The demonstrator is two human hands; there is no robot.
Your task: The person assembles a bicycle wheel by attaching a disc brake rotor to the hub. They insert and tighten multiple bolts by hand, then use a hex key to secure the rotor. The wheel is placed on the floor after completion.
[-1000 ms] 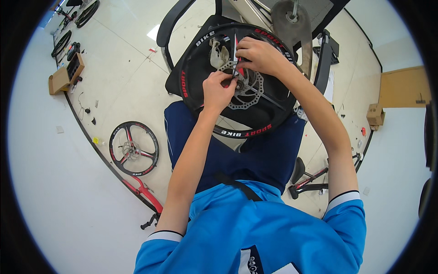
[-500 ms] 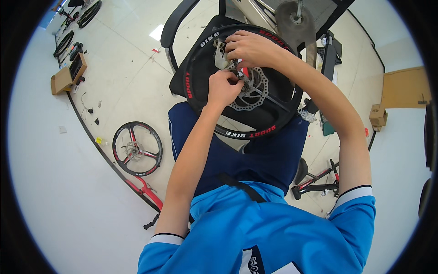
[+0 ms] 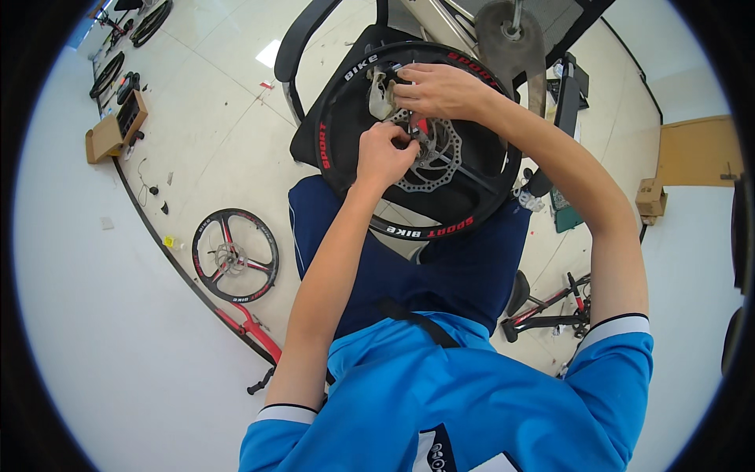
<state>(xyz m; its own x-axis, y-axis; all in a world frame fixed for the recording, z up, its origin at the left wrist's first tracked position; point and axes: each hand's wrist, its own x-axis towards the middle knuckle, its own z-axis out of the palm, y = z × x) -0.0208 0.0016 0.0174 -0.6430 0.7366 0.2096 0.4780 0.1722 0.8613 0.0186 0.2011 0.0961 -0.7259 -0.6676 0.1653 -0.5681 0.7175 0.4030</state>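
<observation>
A black bicycle wheel (image 3: pixel 321 145) with red and white lettering lies flat across my knees and a black chair seat. At its hub sits a silver disc brake rotor (image 3: pixel 417 186) full of holes. My left hand (image 3: pixel 384 156) is closed in a pinch at the rotor's upper left edge; what it grips is too small to make out. Just above it, my right hand (image 3: pixel 440 92) reaches over the wheel with bent fingers drawn together, its hold hidden beneath them. Beside those fingers is a crumpled whitish wrapping (image 3: pixel 380 96). A bit of red shows between the hands.
A second wheel (image 3: pixel 273 250) with red spokes leans at the left, near a red bicycle frame (image 3: pixel 259 334). An open cardboard box (image 3: pixel 102 140) stands by the left wall. A chair armrest (image 3: pixel 295 43) rises beyond the wheel. Another frame (image 3: pixel 543 315) lies at the right.
My right hand has shifted slightly down, its fingers closer together over the part by the hub. My left hand stays almost in place, pinching at the rotor's edge.
</observation>
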